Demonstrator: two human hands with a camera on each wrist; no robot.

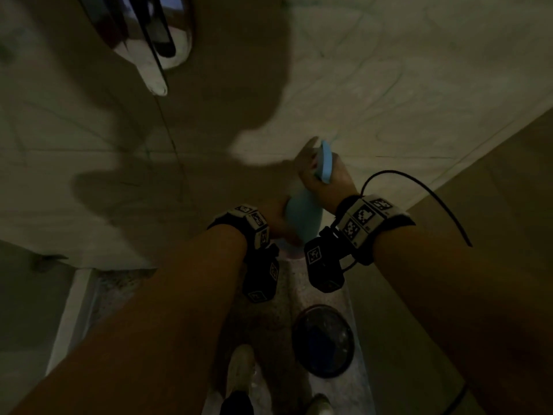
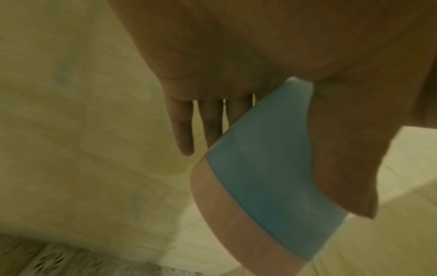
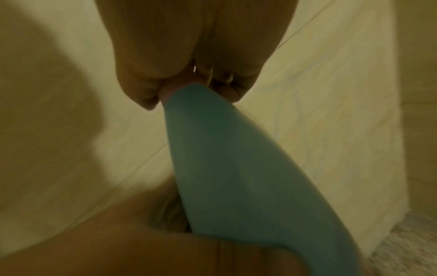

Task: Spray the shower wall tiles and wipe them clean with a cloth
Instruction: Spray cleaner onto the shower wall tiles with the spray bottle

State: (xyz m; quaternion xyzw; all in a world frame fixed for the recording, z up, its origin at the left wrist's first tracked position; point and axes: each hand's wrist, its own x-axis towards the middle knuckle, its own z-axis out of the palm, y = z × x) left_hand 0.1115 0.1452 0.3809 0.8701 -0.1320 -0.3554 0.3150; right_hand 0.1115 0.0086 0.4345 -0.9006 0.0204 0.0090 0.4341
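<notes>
The right hand [image 1: 324,178] is curled tight around the top of the blue bottle [image 1: 302,215], up where the spray part is. The left hand [image 1: 276,218] is at the fat lower part of the bottle. Its fingers [image 2: 183,128] look straight along the side and its thumb is on the other side. The bottle's long way runs from the left hand up to the right hand, so its top is closest to the wall tiles [image 1: 389,85]. The tiles are just past the bottle. I cannot see a cloth. Below the bottle, near the feet, is a round drain cover [image 1: 323,341] on the floor
</notes>
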